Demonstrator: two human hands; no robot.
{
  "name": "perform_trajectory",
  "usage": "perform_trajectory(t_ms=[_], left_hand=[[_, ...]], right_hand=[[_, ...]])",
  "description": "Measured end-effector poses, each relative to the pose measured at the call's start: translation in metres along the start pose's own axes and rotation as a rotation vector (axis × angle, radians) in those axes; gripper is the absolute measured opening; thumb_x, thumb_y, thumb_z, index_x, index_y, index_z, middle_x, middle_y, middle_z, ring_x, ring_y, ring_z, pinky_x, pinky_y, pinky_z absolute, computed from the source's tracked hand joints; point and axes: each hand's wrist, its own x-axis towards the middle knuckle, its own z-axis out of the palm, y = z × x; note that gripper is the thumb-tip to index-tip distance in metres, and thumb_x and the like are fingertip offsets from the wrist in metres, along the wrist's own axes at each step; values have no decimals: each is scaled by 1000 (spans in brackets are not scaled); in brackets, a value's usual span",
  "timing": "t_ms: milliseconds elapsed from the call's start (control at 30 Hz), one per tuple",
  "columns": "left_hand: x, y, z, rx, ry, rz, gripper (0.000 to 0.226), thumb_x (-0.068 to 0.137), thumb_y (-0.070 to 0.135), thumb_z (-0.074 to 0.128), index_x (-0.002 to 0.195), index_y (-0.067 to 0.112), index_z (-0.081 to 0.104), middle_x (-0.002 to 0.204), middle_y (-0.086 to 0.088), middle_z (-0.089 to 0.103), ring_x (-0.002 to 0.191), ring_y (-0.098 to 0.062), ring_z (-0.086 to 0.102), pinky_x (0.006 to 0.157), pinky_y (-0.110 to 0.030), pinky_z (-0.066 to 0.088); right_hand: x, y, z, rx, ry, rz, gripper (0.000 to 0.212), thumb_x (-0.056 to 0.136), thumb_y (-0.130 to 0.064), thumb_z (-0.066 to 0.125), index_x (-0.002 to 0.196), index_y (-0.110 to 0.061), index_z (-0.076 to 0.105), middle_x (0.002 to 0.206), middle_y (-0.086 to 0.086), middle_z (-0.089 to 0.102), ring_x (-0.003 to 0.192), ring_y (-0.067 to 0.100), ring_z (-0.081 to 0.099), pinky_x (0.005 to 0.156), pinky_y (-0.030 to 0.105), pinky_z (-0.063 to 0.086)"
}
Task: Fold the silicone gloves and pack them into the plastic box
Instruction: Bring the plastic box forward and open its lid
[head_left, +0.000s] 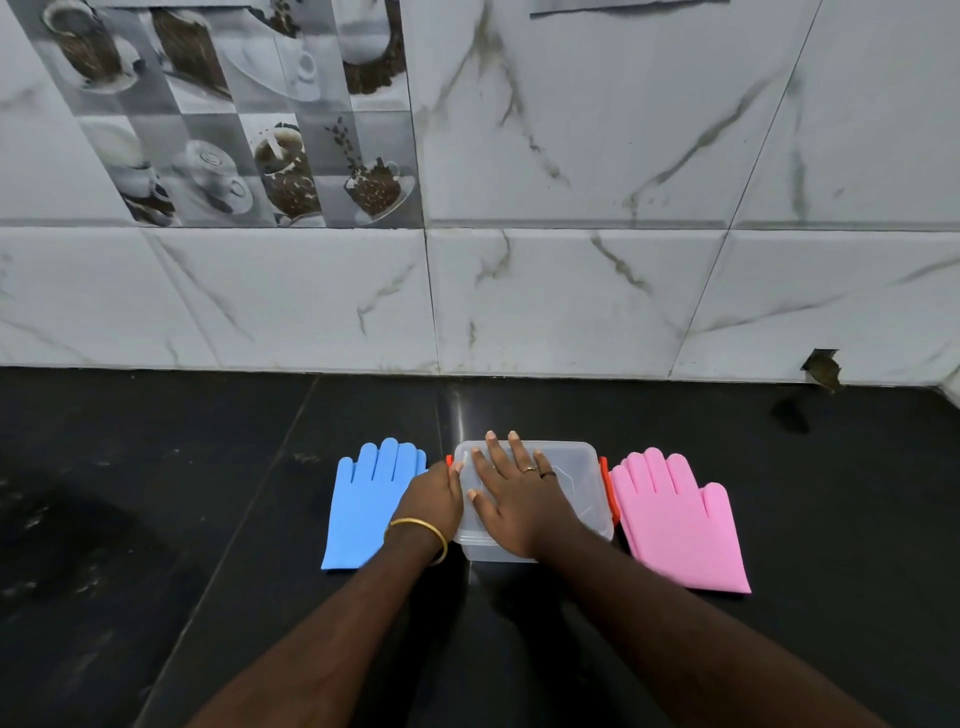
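On the black stone worktop (156, 493), your right hand (511, 496) is pressing flat, released, on the clear lidded plastic box (576, 486); left hand (434, 499) fingers are gripping its orange clip. Blue silicone gloves (363, 506) and pink silicone gloves (675, 525) are lying outside your fingers, unfolded. Next, probably unclip the lid.

Desk (208, 493): black polished stone, glossy, faint reflections and a bright glare streak behind the box; thin seams between slabs. Plastic box (582, 488): translucent, frosted-clear plastic, smooth lid with mild sheen; red-orange plastic clips (604, 467) at its sides. Blue glove (363, 499): matt, rubbery, smooth, no shine. Pink glove (675, 525): same matt finish, soft-looking. Wall tiles (571, 291): glazed white marble-look ceramic, grey veins, slight gloss. Bangle (421, 527) on left wrist: shiny yellow metal.
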Motion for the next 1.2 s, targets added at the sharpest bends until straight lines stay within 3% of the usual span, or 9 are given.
perform_trajectory(t_ms=[100,233,333,467,633,833,933,1033,1200], left_hand=[[3,-3,1,-26,2,-14,41,101,41,30,114,16,60,112,-3,69,95,-17,63,84,-22,41],[1,-8,-2,-289,21,-72,35,101,26,37,109,0,59,100,-22,67,88,-36,63,75,-38,49],[-1,-11,-2,-414,-41,-166,42,102,35,34,99,2,60,79,-17,65,62,-23,60,55,-29,48],[-2,-16,0,-400,-85,-225,47,101,44,34,83,11,61,69,-5,65,63,-16,62,66,-27,51],[-2,-18,-13,-231,105,-222,27,93,41,56,96,16,64,85,-4,71,75,-16,64,74,-31,53],[-1,8,-27,-193,364,122,42,91,46,55,113,11,64,110,-4,67,103,-21,61,91,-37,50],[-3,37,-24,-128,308,335,59,89,56,37,124,13,57,125,-5,61,117,-23,54,98,-39,42],[-8,67,-8,2,145,386,70,89,63,22,143,22,36,154,-1,32,145,-24,21,113,-49,24],[-13,102,22,197,-100,501,115,64,94,6,153,21,5,163,0,-6,148,-23,-16,118,-55,6]], right_hand=[[0,1,1,11,3,-2,66,99,-56,18,157,-28,4,166,-1,-3,152,28,-4,119,49,-4],[0,2,2,25,-4,-9,66,99,-55,19,157,-27,4,166,-1,-3,152,28,-5,119,50,-3],[0,2,1,32,4,-12,66,99,-55,17,157,-27,4,166,-1,-2,152,28,-5,119,50,-4],[0,3,3,29,15,-13,67,97,-57,14,157,-28,5,166,-2,-1,153,27,-5,117,49,-5],[-2,4,4,39,55,-21,67,98,-57,16,157,-26,9,166,-1,4,153,27,0,117,49,-4],[-7,3,-10,370,179,28,56,103,-43,31,154,-19,28,163,1,23,152,19,13,121,39,11],[-16,11,-28,601,401,76,45,102,-29,45,144,-14,46,152,7,45,145,19,34,117,33,28],[-23,36,-44,633,566,188,39,99,-20,52,136,-11,55,140,9,57,133,21,49,111,35,38],[-43,76,-49,645,621,584,44,97,-37,52,137,-20,50,136,3,57,122,19,54,100,38,46]])
